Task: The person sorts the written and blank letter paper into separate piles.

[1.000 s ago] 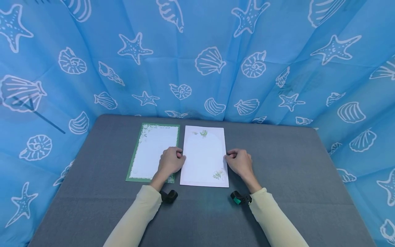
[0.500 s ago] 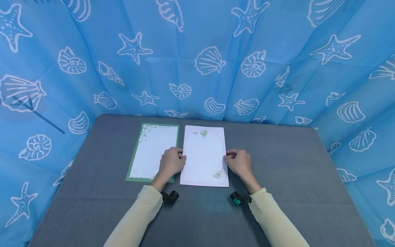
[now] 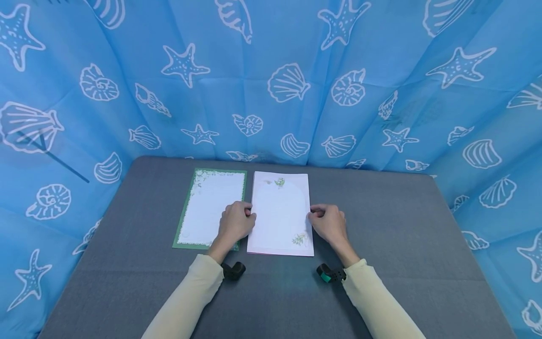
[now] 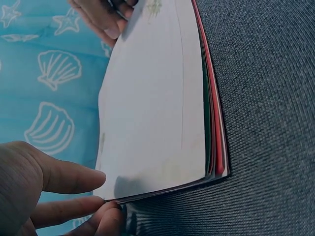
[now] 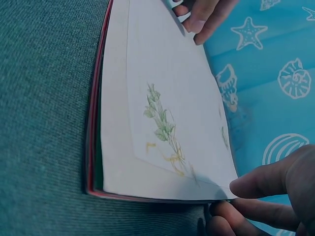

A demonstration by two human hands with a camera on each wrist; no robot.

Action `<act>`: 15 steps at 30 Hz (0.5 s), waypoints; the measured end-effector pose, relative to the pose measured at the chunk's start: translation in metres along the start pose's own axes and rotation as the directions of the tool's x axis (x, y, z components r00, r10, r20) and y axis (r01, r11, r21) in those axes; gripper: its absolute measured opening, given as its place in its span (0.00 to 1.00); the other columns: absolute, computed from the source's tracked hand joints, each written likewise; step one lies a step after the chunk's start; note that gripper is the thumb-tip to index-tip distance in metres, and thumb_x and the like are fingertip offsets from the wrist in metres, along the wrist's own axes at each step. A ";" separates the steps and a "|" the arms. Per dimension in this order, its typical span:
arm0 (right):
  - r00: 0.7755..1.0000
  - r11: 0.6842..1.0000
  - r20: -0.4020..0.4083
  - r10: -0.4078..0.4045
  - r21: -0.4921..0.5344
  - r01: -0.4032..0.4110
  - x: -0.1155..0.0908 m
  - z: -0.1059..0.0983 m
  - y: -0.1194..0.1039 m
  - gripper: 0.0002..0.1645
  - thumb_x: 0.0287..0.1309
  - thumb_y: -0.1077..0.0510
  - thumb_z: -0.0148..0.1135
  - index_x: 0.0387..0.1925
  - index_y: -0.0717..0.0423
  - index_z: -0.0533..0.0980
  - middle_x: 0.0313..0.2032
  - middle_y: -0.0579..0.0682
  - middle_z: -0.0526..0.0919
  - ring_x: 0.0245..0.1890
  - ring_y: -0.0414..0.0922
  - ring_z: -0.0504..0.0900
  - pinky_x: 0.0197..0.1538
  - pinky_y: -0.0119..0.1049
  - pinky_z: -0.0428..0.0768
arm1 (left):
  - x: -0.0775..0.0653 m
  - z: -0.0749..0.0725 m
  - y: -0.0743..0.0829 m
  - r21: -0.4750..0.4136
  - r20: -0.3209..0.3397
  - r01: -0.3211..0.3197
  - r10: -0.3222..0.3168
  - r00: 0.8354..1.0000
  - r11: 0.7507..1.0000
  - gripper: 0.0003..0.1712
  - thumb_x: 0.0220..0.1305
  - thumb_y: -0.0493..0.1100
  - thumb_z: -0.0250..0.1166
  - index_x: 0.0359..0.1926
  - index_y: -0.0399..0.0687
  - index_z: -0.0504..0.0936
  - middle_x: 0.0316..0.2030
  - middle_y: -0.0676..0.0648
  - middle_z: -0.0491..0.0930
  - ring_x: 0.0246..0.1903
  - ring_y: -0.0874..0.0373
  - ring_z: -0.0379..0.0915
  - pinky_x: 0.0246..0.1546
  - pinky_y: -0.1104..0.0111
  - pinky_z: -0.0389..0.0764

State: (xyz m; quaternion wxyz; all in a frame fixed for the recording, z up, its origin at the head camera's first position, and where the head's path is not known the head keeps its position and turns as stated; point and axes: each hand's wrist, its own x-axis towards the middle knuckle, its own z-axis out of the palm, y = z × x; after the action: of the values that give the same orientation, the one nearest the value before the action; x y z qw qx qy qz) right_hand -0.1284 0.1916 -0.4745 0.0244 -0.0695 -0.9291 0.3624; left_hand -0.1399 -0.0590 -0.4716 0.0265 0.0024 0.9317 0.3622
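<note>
A stack of paper sheets [image 3: 279,216], the top one white with small green plant prints, lies in the middle of the table. Red and dark green sheets show along its near edge in both wrist views. My left hand [image 3: 236,221] pinches the stack's left edge, thumb [image 4: 74,178] on top and fingers beneath. On the opposite side my right hand [image 3: 329,222] pinches the right edge, its thumb [image 5: 258,182] over the top sheet. To the left lies a white sheet with a green leafy border [image 3: 211,207], partly covered by my left hand.
The dark grey cloth-covered table [image 3: 394,245] spreads around the papers. A blue curtain [image 3: 271,94] with white seashells and starfish hangs behind and at both sides. A black band sits on each wrist, at the left cuff [image 3: 233,270] and the right cuff [image 3: 330,272].
Both hands stay at the stack's side edges. The stack has shifted very slightly, and a thin reddish line now shows at its near left edge. The green-bordered sheet has not moved.
</note>
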 end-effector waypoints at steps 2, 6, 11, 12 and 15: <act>1.000 1.000 -0.001 -0.001 0.001 0.001 0.000 -0.001 -0.001 0.16 0.60 0.63 0.65 0.48 0.65 0.85 0.30 0.55 0.85 0.28 0.49 0.79 0.32 0.38 0.69 | 0.000 0.000 0.000 -0.004 -0.003 -0.006 0.006 1.000 1.000 0.18 0.66 0.38 0.67 0.55 0.35 0.85 0.27 0.49 0.78 0.25 0.56 0.74 0.26 0.65 0.71; 1.000 1.000 -0.004 -0.001 0.002 0.001 0.000 -0.001 -0.002 0.16 0.61 0.63 0.65 0.49 0.65 0.85 0.30 0.55 0.85 0.28 0.49 0.78 0.32 0.38 0.69 | 0.000 0.000 -0.002 -0.017 -0.018 -0.030 0.029 0.999 0.999 0.15 0.65 0.37 0.67 0.52 0.36 0.86 0.28 0.49 0.79 0.26 0.56 0.75 0.26 0.64 0.72; 1.000 1.000 -0.015 -0.007 0.009 0.007 -0.001 -0.002 -0.005 0.15 0.61 0.63 0.66 0.48 0.66 0.85 0.31 0.56 0.85 0.28 0.49 0.78 0.31 0.38 0.69 | 0.001 0.000 -0.002 -0.052 -0.050 -0.037 0.034 0.998 0.998 0.13 0.64 0.36 0.68 0.48 0.37 0.87 0.30 0.48 0.81 0.27 0.56 0.78 0.29 0.62 0.76; 1.000 1.000 -0.019 -0.009 0.012 0.010 -0.001 -0.003 -0.006 0.15 0.60 0.63 0.66 0.47 0.66 0.85 0.31 0.56 0.85 0.27 0.49 0.77 0.31 0.38 0.70 | 0.002 0.000 -0.002 -0.062 -0.052 -0.034 0.031 0.998 0.998 0.12 0.64 0.36 0.68 0.48 0.37 0.87 0.29 0.49 0.81 0.27 0.56 0.78 0.29 0.62 0.77; 0.999 0.999 -0.031 -0.016 0.028 0.017 -0.001 -0.004 -0.007 0.13 0.60 0.64 0.66 0.45 0.66 0.85 0.30 0.56 0.84 0.26 0.48 0.76 0.29 0.38 0.69 | 0.004 -0.001 -0.002 -0.102 -0.043 -0.036 0.031 0.999 0.994 0.11 0.63 0.36 0.70 0.46 0.37 0.88 0.29 0.50 0.82 0.27 0.58 0.79 0.31 0.62 0.78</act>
State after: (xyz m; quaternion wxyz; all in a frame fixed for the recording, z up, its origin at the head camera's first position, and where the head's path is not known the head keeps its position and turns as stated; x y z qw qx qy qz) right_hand -0.1275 0.1888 -0.4663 0.0425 -0.0669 -0.9239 0.3744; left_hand -0.1442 -0.0610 -0.4726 0.0014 0.0092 0.9120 0.4101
